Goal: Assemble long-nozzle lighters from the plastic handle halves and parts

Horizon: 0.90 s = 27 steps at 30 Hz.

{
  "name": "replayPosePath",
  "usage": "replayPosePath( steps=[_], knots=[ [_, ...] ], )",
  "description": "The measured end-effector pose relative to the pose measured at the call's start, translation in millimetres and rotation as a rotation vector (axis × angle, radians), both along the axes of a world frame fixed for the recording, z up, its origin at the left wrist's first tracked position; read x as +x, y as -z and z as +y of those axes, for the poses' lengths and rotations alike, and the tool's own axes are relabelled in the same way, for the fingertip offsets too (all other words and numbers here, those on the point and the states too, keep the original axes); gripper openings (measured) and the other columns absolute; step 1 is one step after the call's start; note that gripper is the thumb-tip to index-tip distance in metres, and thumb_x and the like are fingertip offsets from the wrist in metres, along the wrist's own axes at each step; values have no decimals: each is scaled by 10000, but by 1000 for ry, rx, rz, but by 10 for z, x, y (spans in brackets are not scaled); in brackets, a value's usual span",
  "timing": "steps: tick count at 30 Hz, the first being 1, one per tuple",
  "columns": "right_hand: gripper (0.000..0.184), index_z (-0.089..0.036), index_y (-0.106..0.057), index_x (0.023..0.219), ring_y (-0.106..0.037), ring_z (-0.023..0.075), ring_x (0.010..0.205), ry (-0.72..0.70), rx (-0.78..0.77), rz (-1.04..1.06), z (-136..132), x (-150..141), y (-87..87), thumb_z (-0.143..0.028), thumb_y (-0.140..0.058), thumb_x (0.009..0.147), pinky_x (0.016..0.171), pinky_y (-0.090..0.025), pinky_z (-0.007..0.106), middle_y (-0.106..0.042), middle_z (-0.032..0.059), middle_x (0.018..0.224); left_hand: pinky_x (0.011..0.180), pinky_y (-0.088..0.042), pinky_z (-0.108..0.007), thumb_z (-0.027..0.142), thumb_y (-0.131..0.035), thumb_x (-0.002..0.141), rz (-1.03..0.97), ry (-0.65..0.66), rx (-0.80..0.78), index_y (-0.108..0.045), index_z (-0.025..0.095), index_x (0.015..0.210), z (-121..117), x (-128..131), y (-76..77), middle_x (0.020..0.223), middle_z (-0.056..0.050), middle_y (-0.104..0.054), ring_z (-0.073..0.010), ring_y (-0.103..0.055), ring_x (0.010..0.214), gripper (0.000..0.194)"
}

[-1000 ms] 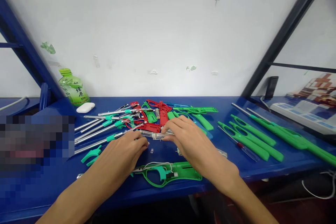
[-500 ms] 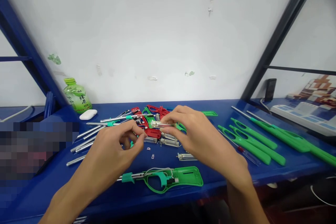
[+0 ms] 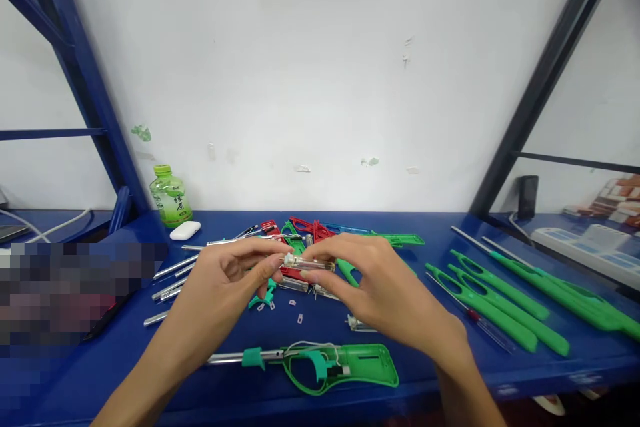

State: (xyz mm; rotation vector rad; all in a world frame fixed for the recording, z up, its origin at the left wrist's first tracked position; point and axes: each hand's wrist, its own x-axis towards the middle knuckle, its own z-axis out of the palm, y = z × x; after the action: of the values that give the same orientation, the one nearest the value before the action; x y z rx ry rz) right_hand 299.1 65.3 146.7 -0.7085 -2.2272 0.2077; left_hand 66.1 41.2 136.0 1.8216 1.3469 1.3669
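My right hand [image 3: 373, 277] pinches a clear lighter fuel tank [image 3: 313, 263] between thumb and fingers, above the middle of the blue table. The tank lies level, its valve end pointing left. At that end my left hand [image 3: 230, 277] is closed in a pinch, thumb and fingertip against or very near the valve; anything small between them is too hidden to make out. Below both hands lies an open green lighter handle shell [image 3: 373, 363] with a metal tube [image 3: 225, 358], a teal trigger [image 3: 319, 365] and a white wire in it. Tiny pale clips [image 3: 300, 318] lie behind it.
Metal tubes [image 3: 167, 290], red shells [image 3: 303, 225] and more clear tanks [image 3: 361, 325] lie behind and around my hands. On the right are several green lighters [image 3: 500, 307] and a screwdriver [image 3: 493, 333]. A green bottle [image 3: 171, 197] and white case [image 3: 185, 231] stand back left.
My hands have come together: the left pinch has reached the valve end of the tank that my right hand holds. The view has shifted slightly, with the table lower in it.
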Motion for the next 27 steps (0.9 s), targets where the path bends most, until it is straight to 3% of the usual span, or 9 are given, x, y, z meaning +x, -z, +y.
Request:
replayPosePath(
  steps=[9, 18, 23, 27],
  knots=[
    [108, -313, -812, 1151, -816, 221, 988, 46, 36, -15, 29, 41, 3, -325, -764, 1054, 907, -637, 384, -866, -16, 1095, 536, -480, -253, 696, -802, 862, -112, 12, -62, -822, 245, 1002, 2, -27, 41, 738, -26, -740, -156, -604, 622, 472],
    [116, -320, -798, 1175, -796, 192, 997, 24, 45, -4, 29, 44, 19, -330, -748, 1071, 920, -591, 366, -857, -50, 1113, 595, -452, -225, 649, -864, 839, -242, 99, -167, -817, 254, 965, -23, -22, 6, 821, -22, -725, -130, -569, 694, 418],
    [289, -343, -728, 1409, -709, 204, 846, 63, 130, -142, 26, 15, 55, -346, -611, 1145, 788, -526, 381, -809, 5, 1008, 633, -430, -211, 587, -913, 807, -353, 128, -229, -746, 256, 1027, -52, -32, -10, 861, -12, -697, -138, -577, 783, 431],
    [432, -300, -657, 1501, -584, 200, 733, 153, 306, -279, -46, -52, 71, -144, -575, 1106, 715, -433, 370, -691, -6, 856, 614, -366, -206, 572, -903, 832, -421, 165, -263, -639, 242, 960, -71, -57, 22, 795, 25, -617, -109, -463, 714, 442]
  ],
)
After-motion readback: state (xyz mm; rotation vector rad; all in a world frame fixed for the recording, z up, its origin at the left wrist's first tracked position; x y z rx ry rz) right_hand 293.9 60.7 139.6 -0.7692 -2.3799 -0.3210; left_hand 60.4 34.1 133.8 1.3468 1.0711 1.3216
